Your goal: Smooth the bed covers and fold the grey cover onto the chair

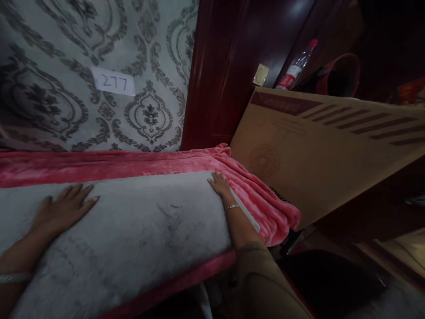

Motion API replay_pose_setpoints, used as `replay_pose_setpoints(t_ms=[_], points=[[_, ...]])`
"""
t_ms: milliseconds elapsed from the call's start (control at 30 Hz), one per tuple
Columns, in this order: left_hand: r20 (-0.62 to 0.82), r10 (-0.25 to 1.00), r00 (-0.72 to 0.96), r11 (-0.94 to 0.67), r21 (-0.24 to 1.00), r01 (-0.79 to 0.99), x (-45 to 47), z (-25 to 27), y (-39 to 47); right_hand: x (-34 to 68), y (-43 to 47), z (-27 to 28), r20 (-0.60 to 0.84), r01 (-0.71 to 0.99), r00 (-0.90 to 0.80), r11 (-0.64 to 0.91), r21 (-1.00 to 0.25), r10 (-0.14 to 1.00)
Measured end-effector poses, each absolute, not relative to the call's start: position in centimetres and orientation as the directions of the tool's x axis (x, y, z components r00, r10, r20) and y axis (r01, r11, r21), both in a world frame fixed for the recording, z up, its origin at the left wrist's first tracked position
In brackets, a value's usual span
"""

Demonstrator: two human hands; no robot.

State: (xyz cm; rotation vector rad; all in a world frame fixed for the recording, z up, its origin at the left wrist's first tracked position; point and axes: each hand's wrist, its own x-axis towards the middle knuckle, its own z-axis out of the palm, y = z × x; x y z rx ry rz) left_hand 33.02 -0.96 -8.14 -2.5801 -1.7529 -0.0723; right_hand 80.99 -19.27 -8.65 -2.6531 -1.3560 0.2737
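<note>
A pale grey, furry-looking cover (159,217) with darker smudges lies spread out in front of me. Flat on its left part rests my left hand (66,206), fingers apart and holding nothing. My right hand (220,184) is also open, laid on the cover's far right corner with its fingers pointing away from me. Beneath the cover, a pink plush blanket (265,199) shows along the back and hangs in folds at the right. A pink edge also runs along the near side.
A large cardboard box (299,146) leans at the right, close to the blanket's folds. Behind it stands a plastic bottle (296,68) with a red cap. Patterned wallpaper bears a paper label (113,82) reading 277. A dark red wooden panel (226,66) stands beside it.
</note>
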Motion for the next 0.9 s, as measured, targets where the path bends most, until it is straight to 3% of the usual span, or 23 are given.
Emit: replay_pose_setpoints(t_ms=[200, 400, 633, 767, 900], points=[[-0.014, 0.939, 0.343, -0.343, 0.021, 0.939, 33.7, -6.8, -2.2, 78.2, -19.1, -7.0, -0.123, 0.782, 0.581, -0.593, -0.192, 0.805], [-0.023, 0.935, 0.353, -0.354, 0.003, 0.935, 33.6, -6.7, -2.4, 74.7, -20.1, -8.0, -0.09, 0.936, 0.303, -0.314, -0.161, 0.949], [-0.046, 0.925, 0.377, -0.375, 0.05, 0.926, 33.2, -7.2, -1.7, 78.8, -21.0, -8.4, -0.129, 0.861, 0.484, -0.497, -0.106, 0.866], [-0.079, 0.907, 0.414, -0.412, 0.041, 0.91, 30.5, -6.8, -0.6, 79.4, -20.9, -8.7, -0.11, 0.854, 0.493, -0.504, -0.129, 0.863], [-0.035, 0.946, 0.322, -0.32, 0.044, 0.946, 25.1, -6.7, 1.4, 79.3, -20.9, -9.5, -0.065, 0.853, 0.5, -0.504, -0.133, 0.863]])
